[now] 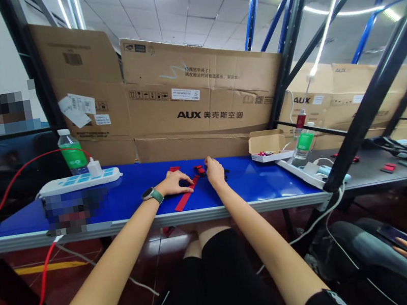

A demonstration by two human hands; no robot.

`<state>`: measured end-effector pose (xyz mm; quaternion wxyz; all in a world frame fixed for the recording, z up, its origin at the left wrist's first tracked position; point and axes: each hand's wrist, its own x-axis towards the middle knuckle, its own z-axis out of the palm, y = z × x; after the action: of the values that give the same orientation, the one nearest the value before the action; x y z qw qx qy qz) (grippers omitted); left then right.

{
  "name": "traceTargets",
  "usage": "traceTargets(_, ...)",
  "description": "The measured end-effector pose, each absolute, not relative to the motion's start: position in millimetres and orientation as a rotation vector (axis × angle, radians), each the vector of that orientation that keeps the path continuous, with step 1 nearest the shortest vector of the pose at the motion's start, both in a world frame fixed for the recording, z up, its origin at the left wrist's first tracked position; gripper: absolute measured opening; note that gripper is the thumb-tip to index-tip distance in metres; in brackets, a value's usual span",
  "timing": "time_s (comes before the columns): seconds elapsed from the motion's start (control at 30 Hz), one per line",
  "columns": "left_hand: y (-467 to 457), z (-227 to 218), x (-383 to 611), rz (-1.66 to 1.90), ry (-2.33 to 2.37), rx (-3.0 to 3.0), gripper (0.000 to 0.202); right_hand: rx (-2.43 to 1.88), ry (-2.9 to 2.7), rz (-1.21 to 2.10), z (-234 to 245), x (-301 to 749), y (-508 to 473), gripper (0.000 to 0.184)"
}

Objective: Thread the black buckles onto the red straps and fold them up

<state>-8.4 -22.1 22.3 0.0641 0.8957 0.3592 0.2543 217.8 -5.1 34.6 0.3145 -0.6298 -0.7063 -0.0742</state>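
Note:
A red strap (185, 198) lies slantwise on the blue table (126, 198). My left hand (174, 183), with a watch on its wrist, rests on the strap's upper part, fingers bent and pressed down on it. My right hand (214, 170) is closed around a small black and red part (200, 169) at the strap's far end. A second small red piece (174, 169) lies just beyond my left hand. More black bits (226, 173) sit to the right of my right hand.
A white power strip (79, 182) and a green-labelled bottle (72, 152) stand at the left. A small open cardboard box (267, 146), another bottle (304, 141) and a second power strip (302, 170) are at the right. Cardboard cartons (195, 102) wall the back. Another person's hands hold a phone (402, 239) at lower right.

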Motion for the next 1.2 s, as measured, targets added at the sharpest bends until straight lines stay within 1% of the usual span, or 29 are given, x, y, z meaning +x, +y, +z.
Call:
traceTargets(0.1,-22.1,20.9,-7.5,0.743,1.005,2.648,0.038,-1.432,-1.84,-0.062,31.0,216.8,4.9,0.027)
traceTargets(0.2,-19.7,19.2,-7.0,0.769,1.02,2.651,0.036,-1.234,-1.824,0.151,27.4,213.7,12.3,0.032)
traceTargets(0.33,-13.9,18.6,-6.8,1.022,1.194,2.62,0.033,-1.019,-1.825,0.501,22.4,204.7,10.7,0.033)
traceTargets(0.43,-11.0,19.7,-6.0,1.237,1.152,2.496,0.035,-0.832,-1.864,0.721,18.8,196.6,5.0,0.034)
traceTargets(0.5,-10.4,20.8,-5.3,1.274,1.106,2.441,0.031,-0.796,-1.88,0.807,17.4,193.0,1.7,0.034)
traceTargets(0.6,-9.5,22.6,-5.8,1.309,1.139,2.382,0.022,-0.871,-1.928,0.734,18.3,192.0,-2.0,0.028)
traceTargets(0.73,-6.0,24.7,-12.9,1.618,1.329,2.232,0.011,-0.927,-2.266,0.367,22.2,192.1,-8.4,0.024)
traceTargets(0.8,-4.3,25.1,-17.1,1.746,1.45,2.159,0.011,-0.927,-2.465,0.246,22.6,189.2,-12.1,0.025)
traceTargets(0.87,-3.4,24.9,-19.8,1.789,1.518,2.144,0.014,-0.92,-2.571,0.176,21.6,184.8,-14.7,0.021)
traceTargets(0.97,-2.9,23.6,-20.9,1.769,1.52,2.194,0.018,-0.904,-2.587,0.164,19.0,179.6,-15.9,0.015)
traceTargets(1.07,-1.9,22.2,-21.3,1.76,1.514,2.209,0.017,-0.827,-2.553,0.241,18.3,178.5,-16.9,0.011)
traceTargets(1.13,-0.8,21.7,-22.2,1.768,1.514,2.187,0.016,-0.757,-2.515,0.321,19.6,179.0,-18.4,0.014)
traceTargets(1.2,0.1,21.8,-23.0,1.758,1.497,2.174,0.016,-0.735,-2.427,0.366,21.6,179.9,-19.7,0.022)
